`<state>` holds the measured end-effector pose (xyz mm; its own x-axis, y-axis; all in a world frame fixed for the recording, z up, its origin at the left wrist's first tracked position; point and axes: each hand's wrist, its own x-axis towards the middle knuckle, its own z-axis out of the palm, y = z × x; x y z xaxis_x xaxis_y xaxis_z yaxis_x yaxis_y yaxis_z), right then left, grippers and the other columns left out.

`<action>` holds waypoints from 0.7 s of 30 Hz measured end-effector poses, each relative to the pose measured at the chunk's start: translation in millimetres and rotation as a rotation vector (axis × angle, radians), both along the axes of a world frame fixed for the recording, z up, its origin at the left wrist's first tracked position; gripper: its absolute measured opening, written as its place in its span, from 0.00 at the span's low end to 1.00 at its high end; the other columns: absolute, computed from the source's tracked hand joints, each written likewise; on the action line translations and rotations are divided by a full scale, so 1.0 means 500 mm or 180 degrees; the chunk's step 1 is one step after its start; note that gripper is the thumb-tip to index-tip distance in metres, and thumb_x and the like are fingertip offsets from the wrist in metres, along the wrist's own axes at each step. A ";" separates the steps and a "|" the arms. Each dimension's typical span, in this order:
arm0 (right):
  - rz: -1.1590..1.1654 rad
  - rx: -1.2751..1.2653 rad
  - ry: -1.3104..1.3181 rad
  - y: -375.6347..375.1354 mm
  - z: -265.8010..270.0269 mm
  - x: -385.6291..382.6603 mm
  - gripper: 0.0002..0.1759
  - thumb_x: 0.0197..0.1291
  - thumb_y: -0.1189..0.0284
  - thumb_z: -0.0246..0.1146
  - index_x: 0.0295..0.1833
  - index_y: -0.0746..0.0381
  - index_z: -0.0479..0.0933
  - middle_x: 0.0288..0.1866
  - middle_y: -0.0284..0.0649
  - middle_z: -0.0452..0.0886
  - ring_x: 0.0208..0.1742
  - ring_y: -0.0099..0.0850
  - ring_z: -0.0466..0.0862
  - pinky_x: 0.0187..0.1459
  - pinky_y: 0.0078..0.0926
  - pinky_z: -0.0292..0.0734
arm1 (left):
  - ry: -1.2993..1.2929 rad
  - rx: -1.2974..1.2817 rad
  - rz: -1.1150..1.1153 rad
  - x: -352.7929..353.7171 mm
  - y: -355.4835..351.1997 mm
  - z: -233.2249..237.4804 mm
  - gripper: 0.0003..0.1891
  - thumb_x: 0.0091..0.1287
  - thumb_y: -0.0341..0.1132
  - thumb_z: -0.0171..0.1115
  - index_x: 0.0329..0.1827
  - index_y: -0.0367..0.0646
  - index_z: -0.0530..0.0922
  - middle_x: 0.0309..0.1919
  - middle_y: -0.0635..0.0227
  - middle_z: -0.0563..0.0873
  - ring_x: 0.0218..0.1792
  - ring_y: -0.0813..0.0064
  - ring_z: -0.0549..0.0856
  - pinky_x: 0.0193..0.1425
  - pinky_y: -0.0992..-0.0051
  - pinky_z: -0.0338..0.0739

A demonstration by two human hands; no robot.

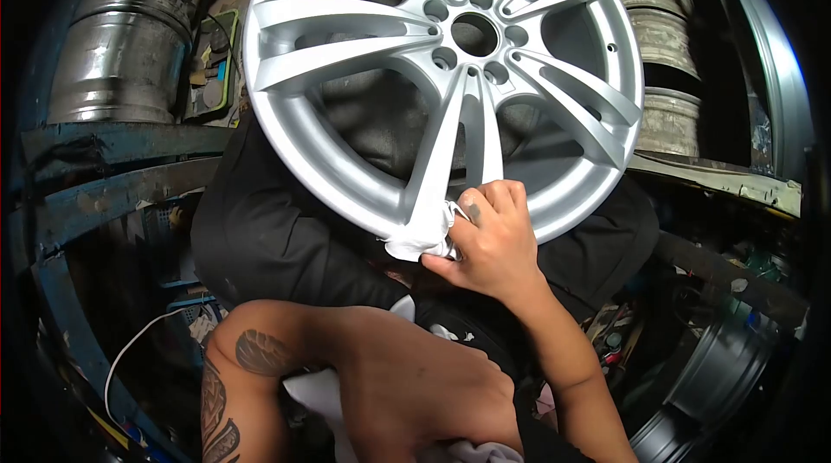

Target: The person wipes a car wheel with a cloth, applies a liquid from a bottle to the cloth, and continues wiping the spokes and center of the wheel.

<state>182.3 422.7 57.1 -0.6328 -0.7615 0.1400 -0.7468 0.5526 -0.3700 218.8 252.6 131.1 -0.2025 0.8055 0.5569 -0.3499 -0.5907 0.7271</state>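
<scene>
A silver alloy wheel [338, 160] with paired spokes leans in front of my body, its face toward me. At its lower rim my right hand [498, 234] is closed on a white cloth [415, 240], which is bunched against the foot of a spoke. Close to the camera, my left hand [424, 385] is curled with its back up, below and apart from the wheel. Pale cloth [485, 452] shows under its fingers, and another white fold [320, 395] hangs beside the wrist. The left fingertips are hidden.
Bare metal wheel barrels [121, 65] stand at upper left, with more stacked wheels [666, 48] at upper right. A blue metal frame [130, 147] runs along the left. Dark wheels [723, 368] lie at lower right. A white cable [130, 346] hangs at lower left.
</scene>
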 end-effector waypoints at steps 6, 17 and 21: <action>-0.0025 -0.0006 0.0034 -0.003 0.000 0.001 0.25 0.31 0.58 0.82 0.34 0.60 0.83 0.40 0.40 0.79 0.46 0.42 0.77 0.52 0.44 0.70 | 0.0001 -0.0268 -0.0541 -0.034 -0.012 0.029 0.24 0.51 0.48 0.81 0.37 0.38 0.81 0.28 0.58 0.86 0.32 0.57 0.87 0.36 0.63 0.78; -0.0033 0.0033 0.0067 -0.007 0.000 0.003 0.25 0.30 0.57 0.81 0.32 0.60 0.82 0.40 0.40 0.77 0.45 0.43 0.77 0.51 0.46 0.69 | 0.0183 -0.0232 -0.0277 0.006 -0.014 -0.018 0.34 0.45 0.54 0.79 0.44 0.33 0.79 0.32 0.52 0.84 0.42 0.48 0.86 0.50 0.56 0.78; -0.0022 0.0064 0.0065 -0.004 -0.003 0.002 0.24 0.31 0.57 0.81 0.31 0.60 0.82 0.40 0.40 0.77 0.45 0.43 0.77 0.50 0.46 0.69 | -0.0042 0.0127 -0.0588 -0.016 -0.022 0.006 0.25 0.55 0.46 0.80 0.44 0.34 0.82 0.33 0.54 0.88 0.38 0.54 0.87 0.44 0.61 0.79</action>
<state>183.4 420.8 55.4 -0.6353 -0.7599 0.1377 -0.7502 0.5650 -0.3434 211.0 241.6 134.0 -0.0608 0.8071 0.5873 -0.4646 -0.5436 0.6990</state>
